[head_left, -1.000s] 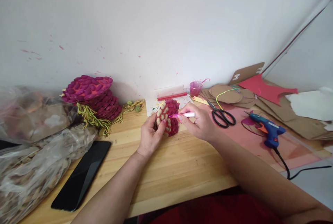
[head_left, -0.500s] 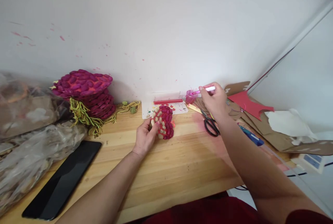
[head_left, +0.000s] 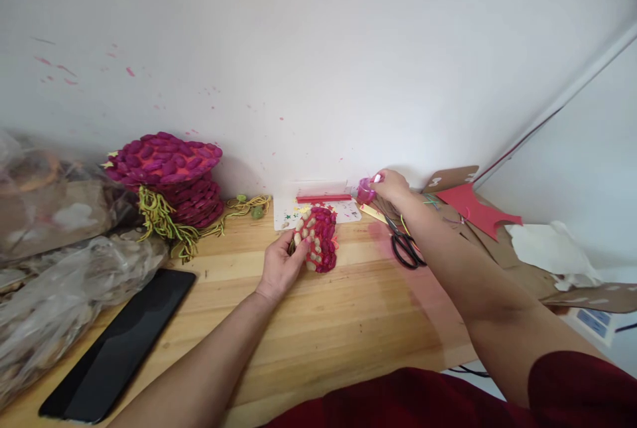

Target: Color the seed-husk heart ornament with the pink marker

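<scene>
My left hand (head_left: 281, 266) is closed on a small red craft piece (head_left: 324, 237) studded with nutshell-like halves. The shells on its right side are glossy magenta; those near my thumb are pale beige. My right hand (head_left: 393, 188) pinches a white-handled paintbrush (head_left: 377, 178) over a clear cup of pink paint (head_left: 365, 190) by the wall. Most of the brush is hidden behind fingers and cup, its tip included. Under my right forearm lie black-handled scissors (head_left: 406, 249).
Left of my hands stands a larger magenta shell-covered piece (head_left: 164, 161) with yellow-green yarn (head_left: 172, 229). A black phone (head_left: 119, 345) and plastic bags (head_left: 74, 308) lie at the left. A star-dotted white sheet (head_left: 348, 214) lies by the wall. Red card (head_left: 480, 209) and cardboard (head_left: 517, 272) are at right.
My right hand has moved left and down to the paint cup, bringing the paintbrush more upright over it. My left hand still holds the craft piece; the view has shifted slightly.
</scene>
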`<state>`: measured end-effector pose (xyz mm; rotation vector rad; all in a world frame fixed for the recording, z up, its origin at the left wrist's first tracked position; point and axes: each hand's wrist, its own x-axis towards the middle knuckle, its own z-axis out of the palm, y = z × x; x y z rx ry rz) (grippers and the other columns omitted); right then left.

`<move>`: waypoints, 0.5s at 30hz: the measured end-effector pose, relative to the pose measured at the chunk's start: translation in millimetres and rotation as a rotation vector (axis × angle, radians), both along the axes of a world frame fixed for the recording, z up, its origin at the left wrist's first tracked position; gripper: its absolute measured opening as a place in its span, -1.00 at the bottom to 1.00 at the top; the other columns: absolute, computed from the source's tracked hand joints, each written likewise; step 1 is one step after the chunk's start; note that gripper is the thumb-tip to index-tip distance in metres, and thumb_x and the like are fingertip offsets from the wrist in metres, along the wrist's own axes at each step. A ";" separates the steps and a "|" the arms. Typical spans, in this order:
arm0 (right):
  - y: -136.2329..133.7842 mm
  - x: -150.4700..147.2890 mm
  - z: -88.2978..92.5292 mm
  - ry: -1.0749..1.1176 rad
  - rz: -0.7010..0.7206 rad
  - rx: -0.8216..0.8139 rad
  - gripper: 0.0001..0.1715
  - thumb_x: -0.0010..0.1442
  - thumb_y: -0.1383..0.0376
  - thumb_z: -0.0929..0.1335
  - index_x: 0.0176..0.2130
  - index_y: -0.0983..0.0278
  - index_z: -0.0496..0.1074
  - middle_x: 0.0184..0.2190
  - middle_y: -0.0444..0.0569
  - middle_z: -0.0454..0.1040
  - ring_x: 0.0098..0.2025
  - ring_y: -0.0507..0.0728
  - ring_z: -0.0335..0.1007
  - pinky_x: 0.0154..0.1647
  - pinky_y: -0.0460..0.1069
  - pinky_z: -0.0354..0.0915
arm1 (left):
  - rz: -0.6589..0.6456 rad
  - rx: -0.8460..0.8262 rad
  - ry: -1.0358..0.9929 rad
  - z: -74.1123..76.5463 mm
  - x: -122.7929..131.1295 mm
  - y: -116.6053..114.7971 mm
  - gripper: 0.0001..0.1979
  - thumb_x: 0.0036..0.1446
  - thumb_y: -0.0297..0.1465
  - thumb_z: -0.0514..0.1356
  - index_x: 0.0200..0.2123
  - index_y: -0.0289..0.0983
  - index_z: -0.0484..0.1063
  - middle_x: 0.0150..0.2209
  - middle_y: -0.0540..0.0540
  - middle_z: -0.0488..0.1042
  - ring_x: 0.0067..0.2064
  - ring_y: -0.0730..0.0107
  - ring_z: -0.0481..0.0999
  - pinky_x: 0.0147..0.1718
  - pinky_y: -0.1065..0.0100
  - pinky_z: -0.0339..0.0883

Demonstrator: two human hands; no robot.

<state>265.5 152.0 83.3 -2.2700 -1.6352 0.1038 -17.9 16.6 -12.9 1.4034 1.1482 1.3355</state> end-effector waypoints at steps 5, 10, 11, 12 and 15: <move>1.8 3.6 -0.3 -0.049 -0.028 -0.027 -0.63 0.21 0.05 0.37 -0.11 0.21 0.57 -0.07 0.10 0.61 -0.03 0.29 0.49 -0.08 0.10 0.24 | -0.009 -0.008 -0.027 2.4 0.3 0.3 -0.65 0.12 -0.10 0.29 -0.29 -0.30 0.56 -0.42 0.00 0.53 -0.38 0.39 0.39 -0.33 0.41 0.31; 6.4 4.5 -1.4 -0.126 0.009 -0.041 -0.63 0.23 0.02 0.35 -0.16 0.19 0.59 -0.11 0.08 0.63 -0.01 0.32 0.49 -0.02 0.15 0.22 | -0.011 -0.036 -0.058 -5.1 0.0 4.4 -0.61 0.15 -0.10 0.28 -0.16 -0.29 0.58 -0.27 -0.06 0.60 -0.27 0.33 0.47 -0.19 0.37 0.36; 7.4 4.2 -1.2 -0.145 0.017 -0.037 -0.63 0.23 0.02 0.35 -0.16 0.18 0.60 -0.11 0.08 0.63 0.00 0.33 0.49 -0.01 0.16 0.21 | -0.021 -0.034 -0.072 -6.8 0.1 5.4 -0.61 0.15 -0.09 0.28 -0.13 -0.29 0.58 -0.23 -0.07 0.61 -0.24 0.32 0.49 -0.16 0.35 0.38; 8.3 4.0 -1.0 -0.164 0.024 -0.034 -0.63 0.22 0.02 0.35 -0.15 0.18 0.60 -0.11 0.09 0.63 0.00 0.33 0.48 -0.01 0.16 0.21 | -0.032 -0.027 -0.089 -8.4 0.1 6.4 -0.61 0.16 -0.10 0.28 -0.12 -0.28 0.58 -0.19 -0.09 0.62 -0.21 0.30 0.50 -0.12 0.34 0.38; 10.1 3.4 -1.1 -0.215 0.044 -0.035 -0.63 0.20 0.04 0.36 -0.16 0.21 0.61 -0.12 0.13 0.63 0.01 0.36 0.48 -0.03 0.16 0.20 | -0.022 -0.014 -0.094 -12.1 0.4 9.1 -0.62 0.15 -0.10 0.28 -0.13 -0.27 0.59 -0.20 -0.08 0.61 -0.19 0.29 0.51 -0.10 0.34 0.37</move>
